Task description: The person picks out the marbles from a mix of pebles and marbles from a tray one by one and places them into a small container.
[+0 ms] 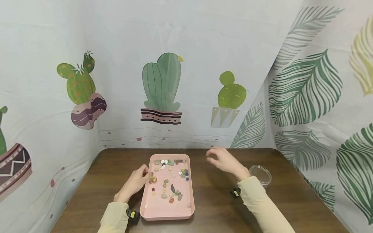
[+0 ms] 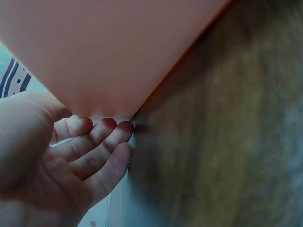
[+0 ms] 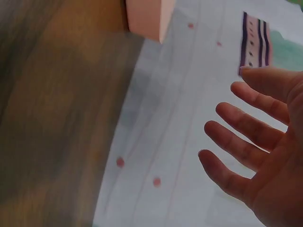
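A shallow pink tray [image 1: 161,210] lies on the table with small polished stones spread in loose groups inside it. My left hand [image 1: 135,182] grips its left rim, thumb over the edge and fingers against the outer wall. In the left wrist view, the fingertips [image 2: 108,124] meet the pink wall. Brownish stones [image 1: 153,179] lie just inside the rim by that hand. My right hand [image 1: 225,160] hovers right of the tray, holding nothing, its fingers [image 3: 236,142] loosely bent and spread in the right wrist view.
A clear round container [image 1: 260,174] stands at the right, partly behind the right sleeve [image 1: 259,200]. The brown wooden table [image 1: 212,207] ends at a hanging cloth [image 1: 198,81] printed with cacti and leaves. Grey-green stones [image 1: 179,196] sit near the tray's middle.
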{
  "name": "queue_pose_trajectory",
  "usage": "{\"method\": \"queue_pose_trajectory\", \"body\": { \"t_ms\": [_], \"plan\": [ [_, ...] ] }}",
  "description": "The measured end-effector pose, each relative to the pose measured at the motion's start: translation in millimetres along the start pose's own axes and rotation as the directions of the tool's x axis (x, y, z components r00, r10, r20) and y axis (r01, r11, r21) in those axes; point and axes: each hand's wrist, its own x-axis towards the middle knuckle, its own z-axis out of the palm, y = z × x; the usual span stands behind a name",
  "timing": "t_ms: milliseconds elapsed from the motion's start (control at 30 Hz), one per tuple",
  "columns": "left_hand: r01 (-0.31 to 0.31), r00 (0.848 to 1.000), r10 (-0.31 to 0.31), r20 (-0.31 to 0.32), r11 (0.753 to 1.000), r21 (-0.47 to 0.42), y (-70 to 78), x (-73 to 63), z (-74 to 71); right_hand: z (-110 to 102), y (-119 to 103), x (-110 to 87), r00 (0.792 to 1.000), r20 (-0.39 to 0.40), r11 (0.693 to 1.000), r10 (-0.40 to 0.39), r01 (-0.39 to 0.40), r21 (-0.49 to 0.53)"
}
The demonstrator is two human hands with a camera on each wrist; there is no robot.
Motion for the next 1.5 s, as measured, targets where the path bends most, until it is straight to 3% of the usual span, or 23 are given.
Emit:
{"method": "queue_pose_trajectory", "body": {
  "t_ms": [233, 500, 667, 767, 1000, 1100, 1267, 1500],
  "plan": [
    [0.006, 1.0, -0.006, 0.012, 1.0, 0.003, -2.0, 0.4, -0.3, 29, -18, 23.7, 0.993, 0.108, 0.999, -0.047, 0.048, -0.009],
    [0.008, 1.0, -0.008, 0.021, 1.0, -0.003, -3.0, 0.2, -1.0, 62, -35, 43.4, 0.964, 0.26, 0.994, -0.055, 0.077, -0.077],
    [0.001, 1.0, -0.001, 0.013, 1.0, -0.006, -1.3, -0.8, -1.1, 79, -43, 51.0, 0.949, 0.302, 0.957, -0.093, 0.169, -0.237],
    [-0.009, 1.0, 0.009, 0.003, 1.0, -0.006, 0.0, -1.3, -1.0, 89, -46, 54.0, 0.943, 0.324, 0.93, -0.073, 0.182, -0.321],
    [0.017, 1.0, -0.017, 0.017, 1.0, -0.001, 1.2, 0.2, -0.5, 103, -54, 57.6, 0.927, 0.375, 0.907, -0.015, 0.17, -0.384],
    [0.02, 1.0, -0.02, 0.018, 1.0, 0.002, 1.5, 1.8, -0.1, 106, -55, 58.2, 0.925, 0.38, 0.913, 0.018, 0.14, -0.384],
    [0.022, 0.999, -0.022, 0.026, 1.0, -0.009, 2.2, 2.2, 0.3, 109, -53, 58.7, 0.92, 0.389, 0.954, 0.042, 0.079, -0.291],
    [0.017, 1.0, -0.017, 0.016, 1.0, 0.001, 1.3, 0.8, -0.9, 110, -51, 58.5, 0.929, 0.369, 0.981, 0.033, 0.041, -0.19]
  ]
}}
